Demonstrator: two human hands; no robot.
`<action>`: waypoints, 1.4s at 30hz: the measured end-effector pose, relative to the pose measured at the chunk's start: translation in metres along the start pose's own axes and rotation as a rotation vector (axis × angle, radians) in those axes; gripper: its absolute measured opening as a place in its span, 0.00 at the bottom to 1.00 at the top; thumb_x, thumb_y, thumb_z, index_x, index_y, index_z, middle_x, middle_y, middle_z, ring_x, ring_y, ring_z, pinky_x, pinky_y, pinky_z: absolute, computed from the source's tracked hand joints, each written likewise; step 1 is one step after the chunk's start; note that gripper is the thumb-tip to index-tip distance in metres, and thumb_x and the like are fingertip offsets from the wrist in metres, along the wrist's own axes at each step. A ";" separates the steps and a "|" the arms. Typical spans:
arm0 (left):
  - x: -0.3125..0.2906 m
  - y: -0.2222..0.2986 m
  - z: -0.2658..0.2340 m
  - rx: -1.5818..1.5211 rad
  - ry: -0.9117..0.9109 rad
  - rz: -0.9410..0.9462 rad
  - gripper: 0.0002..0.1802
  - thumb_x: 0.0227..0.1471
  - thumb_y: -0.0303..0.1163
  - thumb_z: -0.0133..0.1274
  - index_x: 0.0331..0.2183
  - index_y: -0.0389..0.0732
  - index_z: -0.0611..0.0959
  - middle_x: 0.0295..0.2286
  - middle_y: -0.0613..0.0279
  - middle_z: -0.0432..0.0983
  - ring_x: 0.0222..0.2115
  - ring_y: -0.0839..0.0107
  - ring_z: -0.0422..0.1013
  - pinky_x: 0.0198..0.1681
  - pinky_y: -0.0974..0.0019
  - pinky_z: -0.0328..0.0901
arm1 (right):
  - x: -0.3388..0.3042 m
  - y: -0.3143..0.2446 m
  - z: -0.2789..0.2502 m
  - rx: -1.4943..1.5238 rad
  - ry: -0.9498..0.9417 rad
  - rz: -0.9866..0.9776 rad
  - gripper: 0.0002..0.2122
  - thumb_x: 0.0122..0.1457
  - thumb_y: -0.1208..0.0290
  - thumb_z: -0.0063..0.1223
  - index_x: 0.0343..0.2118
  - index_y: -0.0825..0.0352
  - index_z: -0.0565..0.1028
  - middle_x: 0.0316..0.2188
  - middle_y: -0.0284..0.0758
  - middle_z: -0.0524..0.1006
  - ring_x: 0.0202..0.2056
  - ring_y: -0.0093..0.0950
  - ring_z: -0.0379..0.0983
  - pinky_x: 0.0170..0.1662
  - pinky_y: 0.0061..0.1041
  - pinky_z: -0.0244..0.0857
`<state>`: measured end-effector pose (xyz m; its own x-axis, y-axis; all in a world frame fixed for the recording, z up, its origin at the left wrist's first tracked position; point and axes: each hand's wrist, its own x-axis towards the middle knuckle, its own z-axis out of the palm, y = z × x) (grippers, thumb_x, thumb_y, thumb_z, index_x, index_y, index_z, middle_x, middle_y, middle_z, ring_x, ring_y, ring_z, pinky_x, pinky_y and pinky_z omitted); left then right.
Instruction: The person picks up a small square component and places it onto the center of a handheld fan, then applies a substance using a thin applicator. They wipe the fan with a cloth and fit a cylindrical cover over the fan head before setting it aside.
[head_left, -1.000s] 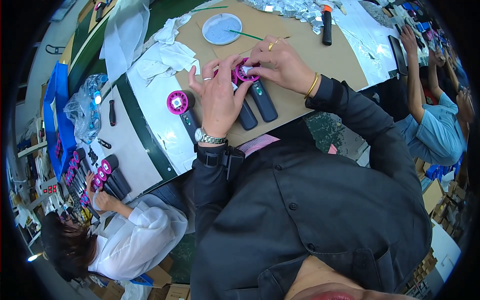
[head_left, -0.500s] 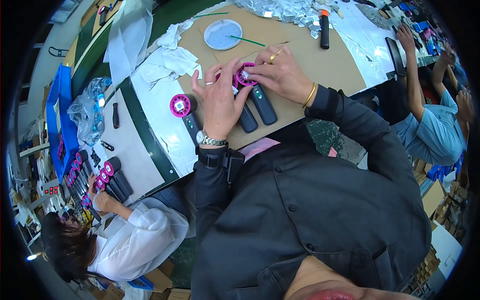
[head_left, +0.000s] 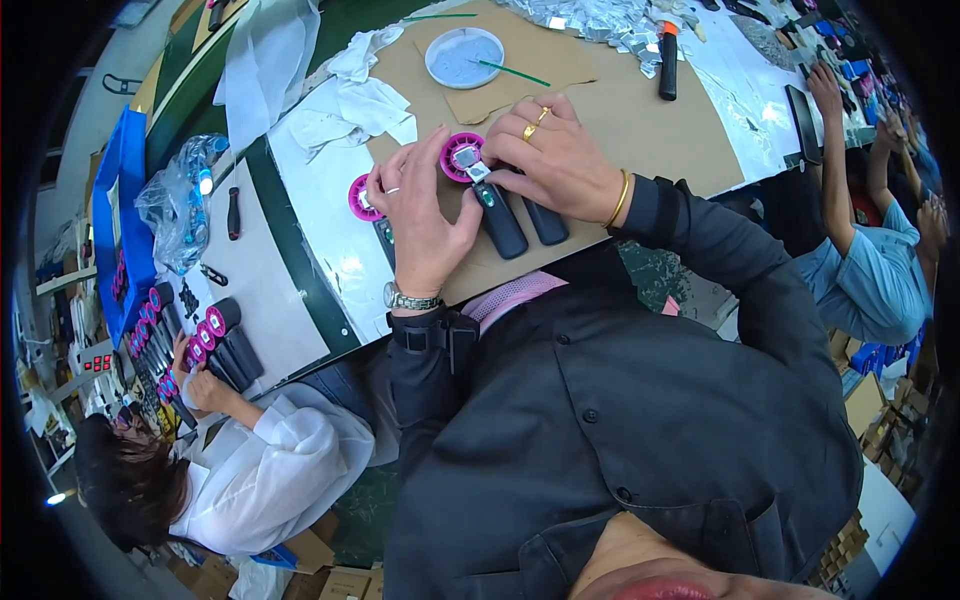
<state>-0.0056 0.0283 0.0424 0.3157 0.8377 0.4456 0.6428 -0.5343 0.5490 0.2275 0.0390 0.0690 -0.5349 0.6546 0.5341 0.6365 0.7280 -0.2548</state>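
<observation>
Both my hands meet over a small device with a round magenta head and a black handle (head_left: 497, 208) on a brown cardboard sheet (head_left: 640, 120). My left hand (head_left: 425, 215), with a wristwatch, pinches the magenta head (head_left: 462, 157) from the left. My right hand (head_left: 560, 160), with gold rings and a bangle, presses on it from the right. A small silvery square sits in the head's middle. A second black handle (head_left: 546, 222) lies under my right hand. Another magenta-headed device (head_left: 362, 198) lies left of my left hand.
A round grey dish (head_left: 463, 57) with a green stick stands behind my hands, white cloths (head_left: 350, 95) to its left, foil pieces and a black marker (head_left: 667, 50) at the back. A person in white at lower left handles a row of similar devices (head_left: 200, 345). Another person sits at right.
My hands have stayed on the magenta-headed device. The view has shifted slightly, so the bench sits a little lower in the picture.
</observation>
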 end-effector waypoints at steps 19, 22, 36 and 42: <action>0.008 0.000 -0.004 0.023 -0.031 -0.007 0.41 0.51 0.33 0.72 0.65 0.43 0.75 0.55 0.62 0.81 0.60 0.56 0.69 0.70 0.42 0.45 | 0.027 0.006 0.014 -0.133 -0.065 -0.042 0.11 0.57 0.66 0.69 0.43 0.57 0.85 0.41 0.28 0.80 0.52 0.30 0.74 0.61 0.41 0.57; 0.008 -0.002 -0.005 0.021 -0.040 -0.003 0.41 0.51 0.33 0.72 0.64 0.43 0.75 0.55 0.61 0.81 0.60 0.56 0.69 0.69 0.43 0.47 | 0.027 0.006 0.016 -0.089 -0.073 0.003 0.10 0.57 0.65 0.69 0.42 0.57 0.86 0.41 0.28 0.80 0.52 0.31 0.74 0.61 0.41 0.57; 0.012 -0.004 0.000 0.065 -0.080 0.048 0.40 0.50 0.36 0.73 0.63 0.41 0.76 0.53 0.59 0.81 0.57 0.57 0.72 0.67 0.47 0.51 | 0.016 0.006 0.021 -0.034 -0.060 -0.023 0.11 0.58 0.66 0.69 0.43 0.58 0.88 0.43 0.28 0.80 0.52 0.31 0.73 0.62 0.40 0.54; 0.013 0.002 -0.012 0.074 -0.067 0.069 0.43 0.49 0.38 0.74 0.63 0.42 0.75 0.53 0.61 0.82 0.55 0.58 0.74 0.67 0.46 0.50 | 0.004 -0.012 0.006 0.098 -0.003 0.144 0.21 0.57 0.66 0.73 0.55 0.60 0.83 0.48 0.35 0.79 0.53 0.36 0.75 0.62 0.42 0.62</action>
<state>-0.0091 0.0365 0.0579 0.4054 0.8060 0.4312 0.6666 -0.5835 0.4639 0.2147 0.0343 0.0692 -0.4437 0.7540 0.4844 0.6494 0.6430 -0.4059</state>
